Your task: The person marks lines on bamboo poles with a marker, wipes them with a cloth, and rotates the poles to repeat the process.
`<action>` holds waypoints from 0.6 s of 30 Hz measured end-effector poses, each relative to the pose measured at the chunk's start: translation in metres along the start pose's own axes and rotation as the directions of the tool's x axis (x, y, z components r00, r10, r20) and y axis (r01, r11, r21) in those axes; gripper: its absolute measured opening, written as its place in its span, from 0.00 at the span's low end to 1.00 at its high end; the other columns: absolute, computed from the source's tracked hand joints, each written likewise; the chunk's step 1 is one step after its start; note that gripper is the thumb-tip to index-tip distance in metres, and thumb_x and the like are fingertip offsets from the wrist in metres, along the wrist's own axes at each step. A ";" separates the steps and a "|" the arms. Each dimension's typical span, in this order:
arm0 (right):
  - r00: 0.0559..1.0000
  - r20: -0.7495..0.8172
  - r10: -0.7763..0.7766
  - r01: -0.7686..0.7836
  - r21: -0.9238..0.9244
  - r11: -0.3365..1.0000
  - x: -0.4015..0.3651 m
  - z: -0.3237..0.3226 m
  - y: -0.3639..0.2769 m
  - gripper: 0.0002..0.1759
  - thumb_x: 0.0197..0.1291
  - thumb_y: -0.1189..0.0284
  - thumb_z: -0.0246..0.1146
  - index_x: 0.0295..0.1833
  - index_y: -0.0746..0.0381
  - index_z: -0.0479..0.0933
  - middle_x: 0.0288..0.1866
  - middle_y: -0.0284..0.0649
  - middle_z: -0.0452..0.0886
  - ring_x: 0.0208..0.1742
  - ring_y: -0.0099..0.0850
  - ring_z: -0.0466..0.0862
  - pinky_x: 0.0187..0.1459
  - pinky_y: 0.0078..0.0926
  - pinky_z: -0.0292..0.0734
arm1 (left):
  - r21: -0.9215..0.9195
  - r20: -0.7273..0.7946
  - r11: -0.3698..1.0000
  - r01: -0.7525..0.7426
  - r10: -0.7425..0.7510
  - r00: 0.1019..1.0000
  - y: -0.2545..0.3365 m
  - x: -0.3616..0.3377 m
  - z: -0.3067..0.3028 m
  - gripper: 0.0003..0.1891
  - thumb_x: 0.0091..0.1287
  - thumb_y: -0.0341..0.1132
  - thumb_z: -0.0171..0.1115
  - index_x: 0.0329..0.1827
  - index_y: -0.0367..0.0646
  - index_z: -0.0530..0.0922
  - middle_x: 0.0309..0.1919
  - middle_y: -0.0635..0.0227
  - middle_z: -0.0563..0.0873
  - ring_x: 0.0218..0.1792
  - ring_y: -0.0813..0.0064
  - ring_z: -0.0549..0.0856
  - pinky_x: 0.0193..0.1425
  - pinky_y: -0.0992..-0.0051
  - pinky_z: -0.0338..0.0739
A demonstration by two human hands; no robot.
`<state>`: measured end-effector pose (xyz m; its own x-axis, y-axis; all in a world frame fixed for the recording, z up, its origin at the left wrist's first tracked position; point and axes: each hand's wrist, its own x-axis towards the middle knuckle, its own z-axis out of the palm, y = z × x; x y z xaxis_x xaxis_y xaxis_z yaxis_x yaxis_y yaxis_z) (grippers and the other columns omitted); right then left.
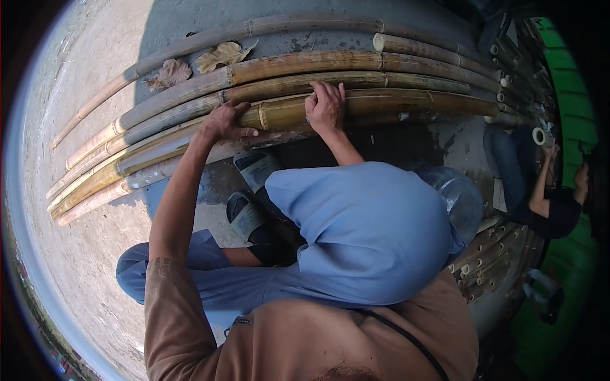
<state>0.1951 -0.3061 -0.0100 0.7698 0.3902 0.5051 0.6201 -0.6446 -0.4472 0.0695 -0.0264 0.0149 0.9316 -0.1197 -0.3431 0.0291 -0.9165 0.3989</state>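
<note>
Several long bamboo poles lie side by side on the ground, curving across the upper part of the head view. My left hand rests over the nearer thick greenish-brown pole, thumb and fingers spread along it. To its right, my right hand sits on the same pole with its fingers bent over the far side, against the neighbouring darker pole. Beyond that lies a thicker brown pole. My right fingertips are partly hidden behind the pole's curve.
Dry leaves lie between the farther poles. Sandals are on my feet below my hands. A clear plastic bottle stands by my knee. At the right, a co-worker holds a bamboo piece, near stacked bamboo and green sheeting.
</note>
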 end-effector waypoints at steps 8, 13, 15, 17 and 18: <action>0.988 -0.089 0.123 -0.146 -0.333 0.932 0.001 -0.039 0.112 0.18 0.64 0.70 0.62 0.58 0.59 0.84 0.60 0.45 0.86 0.69 0.49 0.80 0.80 0.61 0.64 | 0.094 -0.214 0.992 -0.086 0.105 0.971 -0.016 0.006 0.020 0.51 0.54 0.67 0.79 0.74 0.40 0.78 0.67 0.48 0.77 0.73 0.44 0.73 0.78 0.50 0.71; 0.974 0.186 -0.131 0.120 0.069 0.990 -0.016 0.028 -0.054 0.23 0.65 0.70 0.62 0.65 0.64 0.81 0.63 0.48 0.85 0.70 0.47 0.80 0.83 0.59 0.60 | 0.103 -0.219 0.990 -0.093 0.113 0.969 -0.010 0.006 0.018 0.50 0.54 0.67 0.80 0.73 0.40 0.79 0.65 0.48 0.78 0.71 0.45 0.75 0.76 0.50 0.73; 0.930 0.246 -0.274 0.254 0.110 0.961 -0.029 0.049 -0.084 0.26 0.64 0.70 0.63 0.67 0.65 0.81 0.66 0.49 0.85 0.71 0.47 0.80 0.84 0.59 0.59 | 0.079 -0.259 0.992 -0.103 0.120 0.958 -0.006 0.002 0.014 0.50 0.53 0.63 0.81 0.73 0.38 0.79 0.61 0.49 0.80 0.67 0.44 0.77 0.74 0.51 0.75; 0.950 0.238 -0.199 0.180 0.101 0.978 -0.023 0.043 -0.069 0.26 0.63 0.70 0.63 0.67 0.64 0.81 0.65 0.48 0.86 0.71 0.46 0.81 0.83 0.59 0.60 | 0.112 -0.283 0.991 -0.067 0.096 0.954 0.000 -0.002 0.015 0.50 0.54 0.63 0.81 0.75 0.38 0.77 0.60 0.50 0.80 0.66 0.45 0.78 0.73 0.52 0.76; 0.967 0.218 -0.128 0.118 0.057 0.991 -0.017 0.036 -0.055 0.25 0.63 0.70 0.63 0.66 0.63 0.82 0.64 0.47 0.86 0.70 0.45 0.82 0.83 0.59 0.61 | 0.130 -0.292 0.990 -0.048 0.084 0.953 0.004 -0.005 0.015 0.51 0.55 0.63 0.81 0.76 0.38 0.76 0.60 0.50 0.80 0.66 0.45 0.78 0.72 0.52 0.76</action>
<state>0.1529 -0.2534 -0.0205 0.6984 0.6035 0.3848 0.7144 -0.5553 -0.4256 0.0597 -0.0346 0.0056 0.9958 -0.0801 -0.0452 -0.0629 -0.9515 0.3010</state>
